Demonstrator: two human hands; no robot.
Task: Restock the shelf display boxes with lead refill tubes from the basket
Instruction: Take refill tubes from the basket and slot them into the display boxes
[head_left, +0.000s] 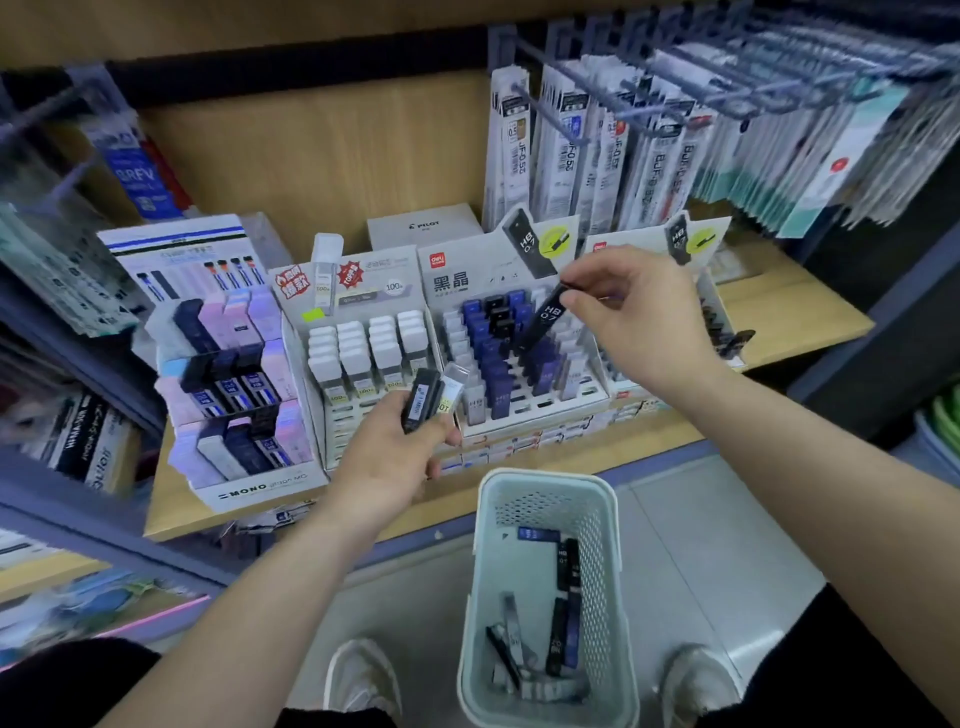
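Black plastic lead tube (543, 317), my right hand (639, 317) pinching, mid-placement; next: empty slot (525, 385), six o'clock. Left hand (389, 457) grips spares (423, 400).

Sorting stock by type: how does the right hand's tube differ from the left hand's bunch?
The right hand pinches a single tube; the left hand grips a bunch of several. The single tube is black, marked HB 0.7; the bunch includes a clear one. The single tube tilts over the blue-and-black display box; the bunch sits lower. Both are slim refill tubes.
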